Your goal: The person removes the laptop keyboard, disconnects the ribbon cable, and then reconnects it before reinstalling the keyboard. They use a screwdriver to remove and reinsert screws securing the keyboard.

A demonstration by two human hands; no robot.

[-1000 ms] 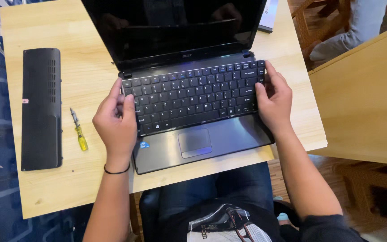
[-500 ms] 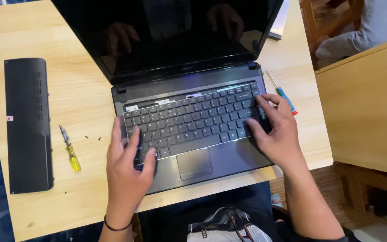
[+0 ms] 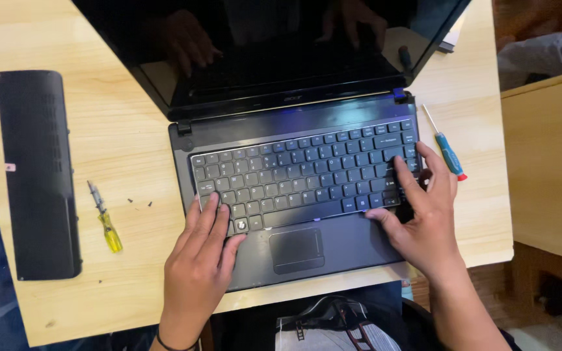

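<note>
Pale wood desk [image 3: 131, 149]: an open dark laptop [image 3: 307, 123] is set mid-desk; left hand [image 3: 196, 266] and right hand [image 3: 424, 221] rest spread on its keyboard [image 3: 307, 172], clasping nothing. Black panel [image 3: 37, 175] and yellow screwdriver [image 3: 105, 218] lie toward the left edge, blue screwdriver [image 3: 447, 146] toward the right.

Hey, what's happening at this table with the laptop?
A person sits at a wooden table with an open laptop, its screen dark. The left hand lies flat on the lower left keys, and the right hand presses on the right end of the keyboard. A black cover panel and a small yellow screwdriver lie to the left, with a few tiny screws nearby. A blue screwdriver lies to the right.
</note>
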